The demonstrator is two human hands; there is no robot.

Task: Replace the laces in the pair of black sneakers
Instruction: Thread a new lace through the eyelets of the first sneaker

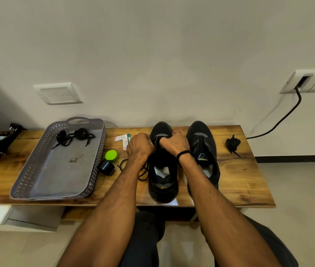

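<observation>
Two fists, left hand (140, 145) and right hand (174, 143), fingers curled together, are clamped on left sneaker (162, 182); right sneaker (203, 143) is stood at three o'clock.

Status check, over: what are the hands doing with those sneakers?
Left hand and right hand both curled on the worked sneaker near its toe. Loose lace trails beside it. Second sneaker stands alongside. Nothing blocking.

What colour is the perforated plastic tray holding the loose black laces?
Grey. The perforated plastic tray is plain grey with a lattice-cut wall, best seen in the head view.
</observation>
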